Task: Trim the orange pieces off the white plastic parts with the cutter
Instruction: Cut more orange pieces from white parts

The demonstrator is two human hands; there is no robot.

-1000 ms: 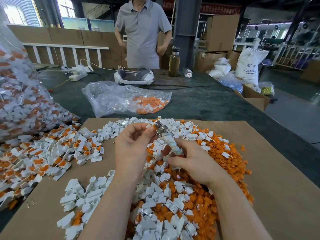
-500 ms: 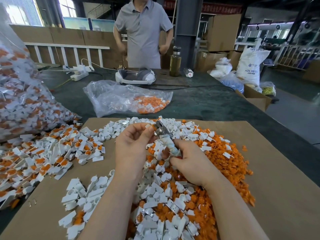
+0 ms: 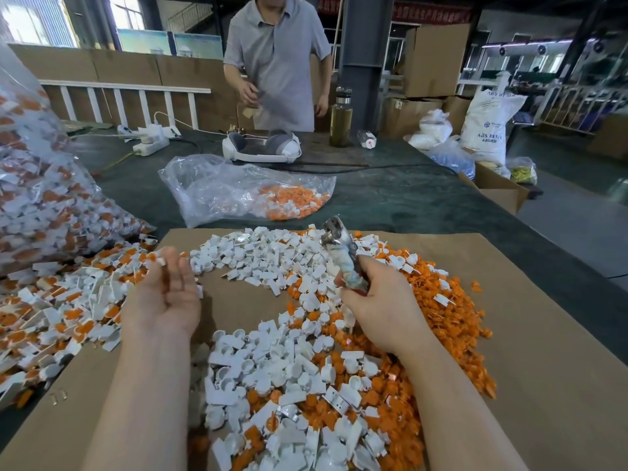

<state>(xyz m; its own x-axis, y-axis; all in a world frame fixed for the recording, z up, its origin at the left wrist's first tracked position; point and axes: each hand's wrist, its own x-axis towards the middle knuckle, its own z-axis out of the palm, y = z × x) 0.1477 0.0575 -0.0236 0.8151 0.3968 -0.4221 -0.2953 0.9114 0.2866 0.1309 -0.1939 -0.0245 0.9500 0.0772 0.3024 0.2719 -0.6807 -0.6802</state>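
Note:
My right hand (image 3: 380,300) is closed around the wrapped handle of the cutter (image 3: 339,253), whose metal head points up and away from me. My left hand (image 3: 163,297) is out to the left, palm turned up and fingers apart, with its fingertips at the edge of the untrimmed white-and-orange parts (image 3: 57,307). A small white bit shows at the fingertips; I cannot tell whether it is held. Trimmed white parts (image 3: 272,368) lie between my arms, and cut orange pieces (image 3: 441,317) are heaped on the right.
Everything lies on a brown cardboard sheet (image 3: 543,368) over a dark table. A big clear bag of untrimmed parts (image 3: 37,198) stands at the left and a smaller bag (image 3: 244,195) lies ahead. A person (image 3: 275,62) stands behind the table, near a bottle (image 3: 341,120).
My left hand has left the cutter head, swung left and opened toward the untrimmed pile. My right hand with the cutter has shifted right. The person behind the table has brought their hands forward.

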